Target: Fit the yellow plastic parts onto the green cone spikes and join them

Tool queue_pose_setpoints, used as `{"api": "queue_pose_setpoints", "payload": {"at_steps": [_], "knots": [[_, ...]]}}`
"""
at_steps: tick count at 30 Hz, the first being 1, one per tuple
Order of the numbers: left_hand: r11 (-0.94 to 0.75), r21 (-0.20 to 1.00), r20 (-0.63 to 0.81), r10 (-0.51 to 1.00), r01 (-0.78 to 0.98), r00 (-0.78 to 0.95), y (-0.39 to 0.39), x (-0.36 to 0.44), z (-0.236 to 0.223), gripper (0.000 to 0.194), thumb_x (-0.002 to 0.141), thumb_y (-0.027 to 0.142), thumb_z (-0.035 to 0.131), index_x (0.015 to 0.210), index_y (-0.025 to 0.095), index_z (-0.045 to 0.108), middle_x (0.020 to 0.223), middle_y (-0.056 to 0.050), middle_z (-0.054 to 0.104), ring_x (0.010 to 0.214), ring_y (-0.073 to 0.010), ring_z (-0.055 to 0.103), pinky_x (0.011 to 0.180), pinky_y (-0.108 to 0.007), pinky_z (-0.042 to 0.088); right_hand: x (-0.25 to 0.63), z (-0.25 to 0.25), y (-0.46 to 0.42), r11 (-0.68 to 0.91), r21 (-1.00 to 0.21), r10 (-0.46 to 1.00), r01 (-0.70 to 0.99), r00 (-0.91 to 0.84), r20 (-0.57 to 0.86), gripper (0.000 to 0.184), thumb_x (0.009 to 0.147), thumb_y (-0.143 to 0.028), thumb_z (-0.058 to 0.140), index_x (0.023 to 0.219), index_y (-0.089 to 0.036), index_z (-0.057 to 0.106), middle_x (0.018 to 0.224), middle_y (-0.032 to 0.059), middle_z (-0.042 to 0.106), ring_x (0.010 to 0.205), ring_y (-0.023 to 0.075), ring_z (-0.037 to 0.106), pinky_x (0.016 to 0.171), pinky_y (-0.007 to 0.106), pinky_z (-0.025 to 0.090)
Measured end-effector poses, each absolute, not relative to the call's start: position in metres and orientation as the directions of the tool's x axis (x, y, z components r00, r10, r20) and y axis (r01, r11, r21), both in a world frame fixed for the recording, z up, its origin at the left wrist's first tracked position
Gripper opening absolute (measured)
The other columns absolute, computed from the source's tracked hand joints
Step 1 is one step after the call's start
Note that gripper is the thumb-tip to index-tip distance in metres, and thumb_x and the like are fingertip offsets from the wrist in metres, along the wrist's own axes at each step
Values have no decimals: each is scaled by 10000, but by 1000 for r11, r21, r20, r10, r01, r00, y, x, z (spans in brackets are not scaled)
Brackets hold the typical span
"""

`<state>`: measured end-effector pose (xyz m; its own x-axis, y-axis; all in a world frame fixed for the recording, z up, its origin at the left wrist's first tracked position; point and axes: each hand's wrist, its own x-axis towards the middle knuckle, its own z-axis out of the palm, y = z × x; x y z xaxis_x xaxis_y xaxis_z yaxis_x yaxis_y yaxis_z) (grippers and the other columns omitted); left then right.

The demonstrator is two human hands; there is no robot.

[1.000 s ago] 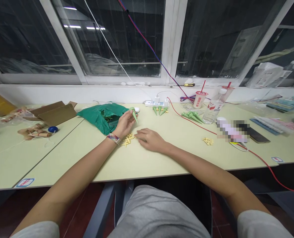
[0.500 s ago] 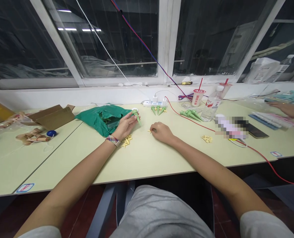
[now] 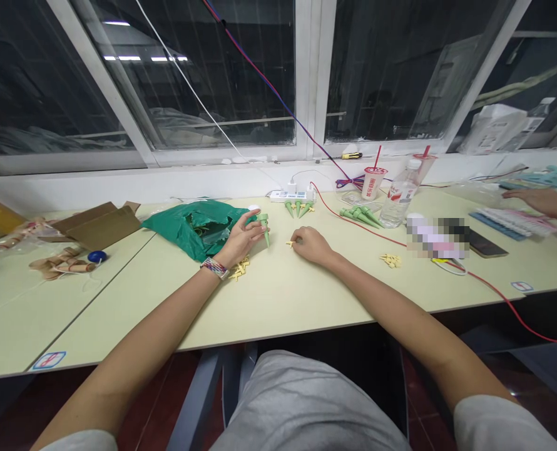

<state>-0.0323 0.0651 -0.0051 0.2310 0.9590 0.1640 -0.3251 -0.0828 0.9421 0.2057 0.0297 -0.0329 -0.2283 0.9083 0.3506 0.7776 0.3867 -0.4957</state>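
Note:
My left hand (image 3: 238, 241) is closed on a green cone-shaped spike (image 3: 265, 227), tip pointing down, just right of a green plastic bag (image 3: 191, 227). My right hand (image 3: 310, 244) rests on the pale table (image 3: 283, 294) with fingers curled, pinching a small yellow plastic piece (image 3: 290, 243). A small heap of the same yellow pieces (image 3: 238, 268) lies under my left wrist. More green spikes stand by the power strip (image 3: 298, 207) and lie in a pile (image 3: 360, 217) to the right.
A cardboard box (image 3: 102, 222) and wooden bits (image 3: 57, 263) lie at left. Drink cup (image 3: 371, 183), water bottle (image 3: 398, 199), a phone (image 3: 482, 245), another yellow heap (image 3: 391, 260) and a red cable (image 3: 489, 291) are at right. Another person's hand (image 3: 539, 200) reaches in at far right.
My right hand left the yellow heap and moved right and away, pinching one yellow piece. My left hand turned the green spike more upright. Another person's hand came into view at right.

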Motion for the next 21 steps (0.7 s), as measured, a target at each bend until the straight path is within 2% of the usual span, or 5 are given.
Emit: {"api": "queue_pose_setpoints", "payload": {"at_steps": [5,10,17,21], "knots": [[-136,972,185,947,-194,261,62,-30,-5,619,630,252,961,1200,207,725,938,-5,689,869,-163,718,850,-308,581,202,-29,25,525,-594,829,609,-206,520,153,921,-143,609,989,-211,728,993,43,755,918,190,679,838,312,503],[-207,976,216,928,-63,302,55,-26,-6,615,663,301,945,1228,206,721,1001,-34,683,943,-191,705,887,-346,600,196,-23,19,698,-572,687,430,-178,705,123,948,-192,610,991,-214,722,959,43,719,849,171,682,806,307,545],[-267,963,237,891,26,387,51,-24,-8,596,695,350,932,1232,223,708,1046,-47,681,1000,-212,694,906,-378,618,193,-22,16,720,-555,660,416,-165,733,105,954,-212,618,979,-221,719,954,46,720,836,175,689,775,311,562],[-284,958,243,884,45,399,51,-25,-9,593,703,360,933,1226,220,692,986,-21,660,941,-193,699,895,-371,620,194,-24,17,722,-543,657,429,-180,732,112,949,-200,623,980,-219,728,945,47,713,830,178,684,762,313,558]]}}
